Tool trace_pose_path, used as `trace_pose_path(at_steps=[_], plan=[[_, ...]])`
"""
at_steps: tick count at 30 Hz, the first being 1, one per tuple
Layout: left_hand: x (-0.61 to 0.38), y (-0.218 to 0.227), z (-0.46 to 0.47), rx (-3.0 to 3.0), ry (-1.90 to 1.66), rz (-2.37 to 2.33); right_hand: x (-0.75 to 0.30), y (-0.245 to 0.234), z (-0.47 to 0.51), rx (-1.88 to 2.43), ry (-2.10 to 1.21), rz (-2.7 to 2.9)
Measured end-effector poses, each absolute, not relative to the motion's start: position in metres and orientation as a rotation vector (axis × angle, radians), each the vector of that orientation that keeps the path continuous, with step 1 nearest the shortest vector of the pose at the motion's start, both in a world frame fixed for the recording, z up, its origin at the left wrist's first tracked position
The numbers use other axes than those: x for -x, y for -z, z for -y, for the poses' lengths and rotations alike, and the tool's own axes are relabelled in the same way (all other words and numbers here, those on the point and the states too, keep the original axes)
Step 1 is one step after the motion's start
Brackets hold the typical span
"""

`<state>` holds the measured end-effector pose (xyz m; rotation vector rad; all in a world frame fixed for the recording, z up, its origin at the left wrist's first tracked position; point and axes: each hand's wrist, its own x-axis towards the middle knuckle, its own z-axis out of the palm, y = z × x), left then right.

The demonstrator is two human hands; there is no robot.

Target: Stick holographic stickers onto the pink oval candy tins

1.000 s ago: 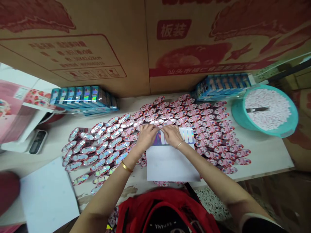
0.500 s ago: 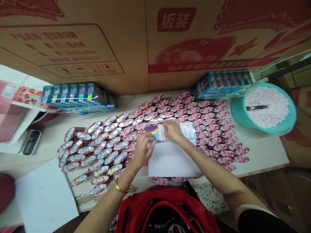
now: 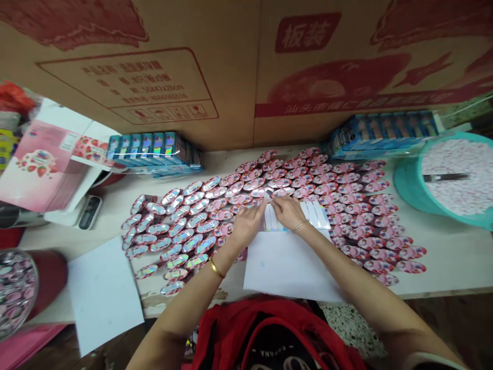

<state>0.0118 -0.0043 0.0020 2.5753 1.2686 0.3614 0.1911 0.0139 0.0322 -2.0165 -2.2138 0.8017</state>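
Rows of small oval pink and holographic packets [image 3: 200, 226] cover the middle of the white table [image 3: 442, 252]. On top of them lies a white sheet [image 3: 287, 264] with a strip of white and holographic stickers [image 3: 318, 215] at its far edge. My left hand [image 3: 248, 222] pinches at the left end of that strip, fingers closed. My right hand [image 3: 287, 211] presses on the strip beside it, fingertips touching the left hand's. Gold bracelets circle both wrists.
Big cardboard boxes [image 3: 231, 67] wall off the back. Blue packs [image 3: 154, 151] and a second stack of blue packs [image 3: 381, 133] stand against them. A teal basin [image 3: 408, 190] of pink-white pieces sits at right. A white sheet [image 3: 103, 293], a scale [image 3: 88, 211] and a bowl of packets [image 3: 13, 288] lie at left.
My left hand moved up from the sheet's left edge to meet my right hand at the sticker strip. The holographic piece it held is out of sight. The view shifted left.
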Motion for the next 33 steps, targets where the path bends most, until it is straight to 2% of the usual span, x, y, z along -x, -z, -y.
trace_pose_path(at_steps=[4, 9, 14, 20, 33], plan=[[-0.005, -0.010, 0.022, -2.333, -0.629, -1.312, -0.196, -0.022, -0.013, 2.028, -0.721, 2.255], [0.009, -0.034, 0.031, -1.404, -1.145, -1.529, -0.195, -0.015, -0.007, 1.949, -0.703, 2.163], [0.025, -0.045, 0.024, -0.908, -1.317, -1.548, -0.151, -0.036, 0.001, 1.598, -0.974, 1.918], [0.052, -0.032, 0.021, -0.806, -1.325, -1.683, -0.097, -0.040, -0.007, 1.565, -1.173, 1.787], [0.092, 0.023, 0.001, -1.074, -1.203, -2.026, -0.048, -0.008, -0.050, 1.780, -0.932, 2.206]])
